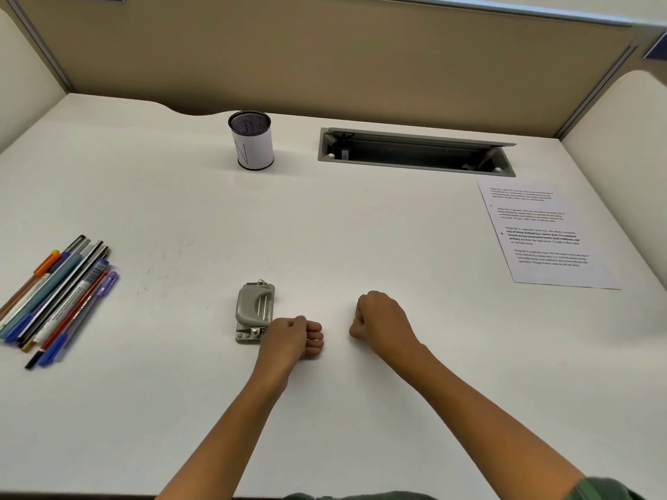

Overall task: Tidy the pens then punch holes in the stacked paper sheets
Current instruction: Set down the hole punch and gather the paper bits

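The loose bundle of coloured plastic pens (pixel 57 297) lies at about 8 o'clock on the white desk (pixel 361 229), the pens side by side and partly overlapping. I judge them light, stiff and smooth, so they may roll or slip. It is better to close the fingers around the middle of several barrels together.

The black mesh pen cup with a white paper wrap (pixel 251 140) stands upright at 12 o'clock, well apart from them. The printed white paper sheets (pixel 548 232) lie flat at 3 o'clock. They look thin and floppy, best lifted at a corner or an edge.

The grey metal hole punch (pixel 254 310) sits toward 6 o'clock and is probably heavy and rigid.

The left hand (pixel 292 337) is curled into a fist just beside the punch, holding nothing visible. The right hand (pixel 382 321), at its 3 o'clock, is an empty fist too.
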Action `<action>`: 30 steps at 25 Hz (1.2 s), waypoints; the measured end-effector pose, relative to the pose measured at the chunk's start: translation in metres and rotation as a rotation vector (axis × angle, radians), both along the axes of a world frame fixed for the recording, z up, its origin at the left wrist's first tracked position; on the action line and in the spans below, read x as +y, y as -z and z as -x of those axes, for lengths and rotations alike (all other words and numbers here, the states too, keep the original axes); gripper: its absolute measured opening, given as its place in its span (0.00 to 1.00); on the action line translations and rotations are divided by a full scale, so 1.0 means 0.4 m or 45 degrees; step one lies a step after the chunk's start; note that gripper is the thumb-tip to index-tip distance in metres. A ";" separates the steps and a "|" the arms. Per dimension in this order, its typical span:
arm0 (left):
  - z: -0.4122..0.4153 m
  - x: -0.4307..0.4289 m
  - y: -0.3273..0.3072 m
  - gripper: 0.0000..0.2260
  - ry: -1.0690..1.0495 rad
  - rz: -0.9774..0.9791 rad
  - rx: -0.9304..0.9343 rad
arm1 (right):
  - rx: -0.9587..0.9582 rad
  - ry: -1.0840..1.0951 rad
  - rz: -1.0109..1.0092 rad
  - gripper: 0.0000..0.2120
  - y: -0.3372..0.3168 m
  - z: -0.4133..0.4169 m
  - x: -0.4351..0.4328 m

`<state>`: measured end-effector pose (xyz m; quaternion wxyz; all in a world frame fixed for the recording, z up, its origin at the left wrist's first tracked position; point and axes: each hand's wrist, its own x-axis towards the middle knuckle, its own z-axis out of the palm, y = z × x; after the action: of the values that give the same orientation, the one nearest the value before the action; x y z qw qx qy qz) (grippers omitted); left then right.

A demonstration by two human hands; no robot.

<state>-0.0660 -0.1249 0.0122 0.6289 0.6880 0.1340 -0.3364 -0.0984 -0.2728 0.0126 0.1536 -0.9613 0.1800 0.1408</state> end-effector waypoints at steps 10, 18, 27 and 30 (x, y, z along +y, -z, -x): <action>0.017 0.010 -0.006 0.13 -0.004 0.018 -0.014 | -0.512 0.831 -0.936 0.06 0.017 0.134 -0.058; 0.037 -0.009 -0.023 0.18 0.050 0.101 0.086 | -0.655 0.314 -0.818 0.10 -0.060 0.139 0.062; 0.059 -0.014 -0.039 0.13 0.071 0.143 0.033 | -0.928 0.043 -0.495 0.08 -0.081 0.140 0.113; 0.057 -0.002 -0.038 0.09 0.120 0.105 -0.032 | -1.080 0.172 -0.487 0.06 -0.062 0.149 0.092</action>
<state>-0.0889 -0.1258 0.0273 0.6416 0.6713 0.0795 -0.3623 -0.1580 -0.2360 0.0374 0.3967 -0.8746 0.1344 -0.2443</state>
